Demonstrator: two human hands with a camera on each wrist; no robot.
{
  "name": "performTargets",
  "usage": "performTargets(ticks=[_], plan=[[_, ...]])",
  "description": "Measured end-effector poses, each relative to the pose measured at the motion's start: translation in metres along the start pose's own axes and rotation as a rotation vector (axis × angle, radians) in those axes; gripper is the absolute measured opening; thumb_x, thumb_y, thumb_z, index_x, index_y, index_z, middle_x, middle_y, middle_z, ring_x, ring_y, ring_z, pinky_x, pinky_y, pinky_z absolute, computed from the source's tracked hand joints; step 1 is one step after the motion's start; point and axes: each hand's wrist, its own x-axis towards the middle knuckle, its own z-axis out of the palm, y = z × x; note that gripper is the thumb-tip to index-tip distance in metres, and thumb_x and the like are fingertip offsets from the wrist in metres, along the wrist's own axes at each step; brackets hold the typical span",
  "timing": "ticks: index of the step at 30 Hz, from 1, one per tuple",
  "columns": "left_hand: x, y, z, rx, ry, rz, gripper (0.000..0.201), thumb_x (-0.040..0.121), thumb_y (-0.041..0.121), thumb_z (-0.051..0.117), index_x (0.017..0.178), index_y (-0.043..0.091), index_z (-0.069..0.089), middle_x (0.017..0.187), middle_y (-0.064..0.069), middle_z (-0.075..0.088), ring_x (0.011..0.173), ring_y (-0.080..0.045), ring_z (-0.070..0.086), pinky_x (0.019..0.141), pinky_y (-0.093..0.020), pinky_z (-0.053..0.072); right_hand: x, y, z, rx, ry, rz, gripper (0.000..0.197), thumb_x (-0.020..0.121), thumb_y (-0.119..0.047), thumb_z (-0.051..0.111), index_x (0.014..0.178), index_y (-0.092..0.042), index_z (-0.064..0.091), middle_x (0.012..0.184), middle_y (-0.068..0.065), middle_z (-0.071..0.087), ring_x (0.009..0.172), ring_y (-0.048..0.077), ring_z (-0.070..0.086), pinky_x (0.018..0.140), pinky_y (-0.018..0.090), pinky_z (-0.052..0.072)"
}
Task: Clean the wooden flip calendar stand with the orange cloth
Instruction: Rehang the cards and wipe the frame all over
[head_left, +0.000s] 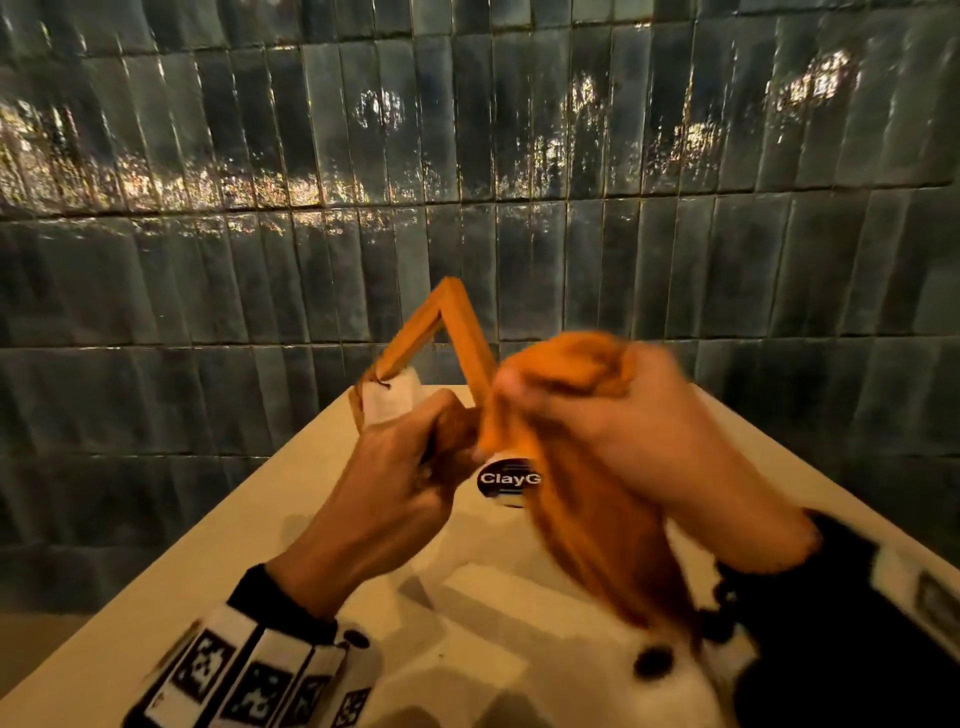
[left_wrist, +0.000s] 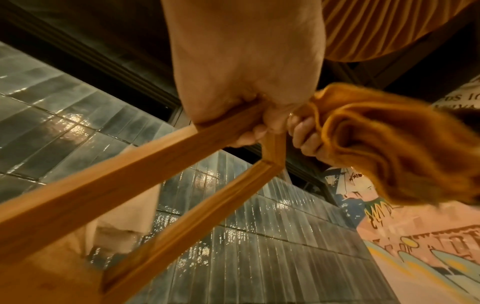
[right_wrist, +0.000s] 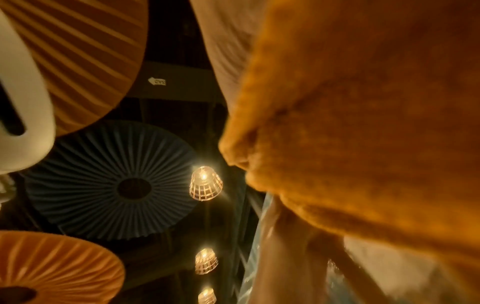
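Observation:
The wooden flip calendar stand (head_left: 457, 332) is lifted off the table, tilted so one corner points up. My left hand (head_left: 405, 467) grips its lower bar; the left wrist view shows the fingers curled round the stand's wooden frame (left_wrist: 145, 162). White calendar cards (head_left: 389, 400) hang at its left side. My right hand (head_left: 587, 421) holds the bunched orange cloth (head_left: 571, 358) against the frame's right bar, blurred by motion. The cloth (left_wrist: 389, 144) hangs down below the hand. In the right wrist view the orange cloth (right_wrist: 363, 123) fills most of the picture and hides the fingers.
A cream table (head_left: 249, 545) runs away from me to a wall of dark glazed tiles (head_left: 467, 156). A small round black-and-white tin (head_left: 506, 480) labelled "ClayG" stands on the table under the hands. Pleated lampshades (right_wrist: 111, 181) and lit lamps (right_wrist: 205, 183) hang overhead.

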Motion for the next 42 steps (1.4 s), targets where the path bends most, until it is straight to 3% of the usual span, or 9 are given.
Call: performTargets(ticks=[6, 13, 17, 21, 25, 29, 34, 38, 42], plan=[[-0.005, 0.004, -0.002, -0.015, 0.076, 0.054, 0.018, 0.080, 0.043, 0.050, 0.075, 0.026, 0.046, 0.075, 0.004, 0.051, 0.062, -0.011, 0.049, 0.055, -0.019, 0.041, 0.003, 0.016, 0.005, -0.047, 0.250, -0.003, 0.019, 0.062, -0.037, 0.079, 0.064, -0.030, 0.062, 0.059, -0.023, 0.063, 0.062, -0.013, 0.058, 0.058, 0.001, 0.039], [-0.003, 0.017, -0.006, -0.215, 0.111, 0.024, 0.015, 0.075, 0.054, 0.052, 0.089, 0.056, 0.049, 0.088, -0.008, 0.057, 0.086, -0.033, 0.055, 0.073, -0.044, 0.051, 0.005, 0.046, 0.006, 0.058, 0.291, 0.161, 0.009, 0.074, -0.031, 0.071, 0.075, -0.026, 0.065, 0.076, -0.002, 0.069, 0.080, 0.019, 0.065, 0.085, 0.043, 0.050], [0.003, 0.008, -0.014, -0.500, 0.162, 0.058, 0.038, 0.076, 0.058, 0.060, 0.087, 0.022, 0.054, 0.073, 0.008, 0.059, 0.072, -0.009, 0.060, 0.070, -0.022, 0.051, -0.006, 0.037, -0.005, 0.237, 0.075, 0.035, 0.042, 0.053, -0.046, 0.068, 0.094, -0.037, 0.062, 0.084, -0.012, 0.069, 0.084, 0.010, 0.066, 0.073, 0.024, 0.053], [0.001, 0.000, -0.009, -0.655, 0.120, 0.059, 0.027, 0.076, 0.060, 0.060, 0.081, 0.033, 0.063, 0.072, 0.006, 0.060, 0.070, -0.012, 0.058, 0.073, -0.026, 0.049, -0.012, 0.028, 0.002, 0.126, -0.053, -0.111, 0.039, 0.050, -0.043, 0.071, 0.088, -0.042, 0.061, 0.079, -0.031, 0.066, 0.079, -0.009, 0.063, 0.064, 0.002, 0.045], [-0.005, -0.006, -0.011, -0.464, 0.041, -0.112, 0.061, 0.060, 0.081, 0.054, 0.102, 0.037, 0.060, 0.102, 0.014, 0.067, 0.101, -0.008, 0.061, 0.086, -0.026, 0.054, -0.013, 0.030, 0.005, -0.045, 0.070, -0.229, 0.028, 0.064, -0.035, 0.077, 0.075, -0.048, 0.055, 0.066, -0.042, 0.058, 0.075, -0.017, 0.058, 0.061, -0.004, 0.039], [-0.012, -0.010, -0.023, -0.046, 0.070, -0.213, 0.084, 0.047, 0.091, 0.046, 0.123, 0.059, 0.031, 0.134, 0.034, 0.033, 0.123, 0.002, 0.038, 0.099, -0.029, 0.041, -0.012, 0.038, 0.000, -0.300, 0.159, -0.436, 0.032, 0.075, -0.017, 0.074, 0.080, -0.045, 0.060, 0.059, -0.039, 0.054, 0.079, -0.017, 0.056, 0.063, -0.006, 0.036], [-0.007, 0.009, -0.022, 0.423, 0.192, 0.172, 0.080, 0.073, 0.077, 0.041, 0.136, 0.030, 0.029, 0.142, 0.014, 0.028, 0.132, 0.001, 0.016, 0.107, -0.028, 0.023, -0.007, 0.046, 0.003, -0.604, 0.224, -0.642, 0.031, 0.071, -0.025, 0.070, 0.102, -0.024, 0.063, 0.069, -0.012, 0.063, 0.062, 0.006, 0.059, 0.061, 0.020, 0.054], [0.005, 0.010, -0.016, 0.605, -0.009, 0.301, 0.053, 0.089, 0.064, 0.026, 0.123, 0.027, 0.042, 0.134, 0.008, 0.045, 0.136, -0.015, 0.023, 0.113, -0.043, 0.016, -0.012, 0.050, 0.004, -0.721, 0.176, -0.632, 0.048, 0.080, -0.046, 0.056, 0.115, -0.014, 0.060, 0.084, 0.003, 0.070, 0.067, 0.015, 0.066, 0.066, 0.029, 0.057], [0.000, 0.008, -0.008, 0.508, 0.083, 0.297, 0.039, 0.094, 0.054, 0.022, 0.099, 0.022, 0.045, 0.122, 0.005, 0.048, 0.122, -0.016, 0.034, 0.103, -0.056, 0.018, -0.014, 0.047, 0.004, -0.653, 0.132, -0.675, 0.046, 0.083, -0.048, 0.052, 0.121, -0.023, 0.049, 0.089, -0.003, 0.070, 0.076, 0.006, 0.063, 0.071, 0.023, 0.055]])
